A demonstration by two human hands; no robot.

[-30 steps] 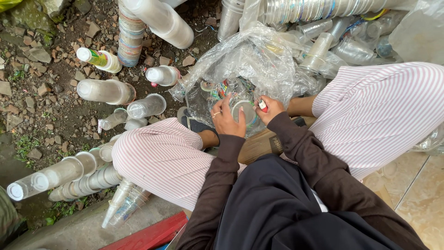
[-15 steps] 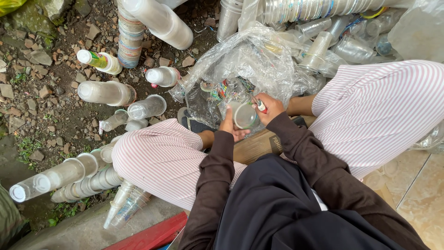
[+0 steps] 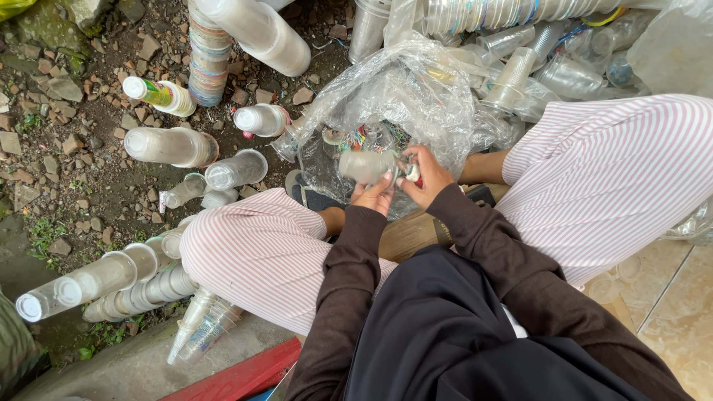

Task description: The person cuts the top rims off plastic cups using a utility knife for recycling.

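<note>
From the head view, the left hand (image 3: 373, 197) cups the underside of a cloudy clear plastic cup (image 3: 365, 165) lying on its side, fingers curled around it. The right hand (image 3: 423, 175) pinches at the cup's rim end, fingertips closed there on something small that cannot be made out. Both hands sit over a crumpled clear plastic bag (image 3: 416, 96) of scraps, between knees in pink-striped trousers (image 3: 260, 249). To the left, on the stony ground (image 3: 67, 141), lie stacked sleeves of clear plastic cups (image 3: 111, 278) and a white-capped plastic bottle (image 3: 160, 94). More nested cups (image 3: 512, 11) lie beyond the bag.
</note>
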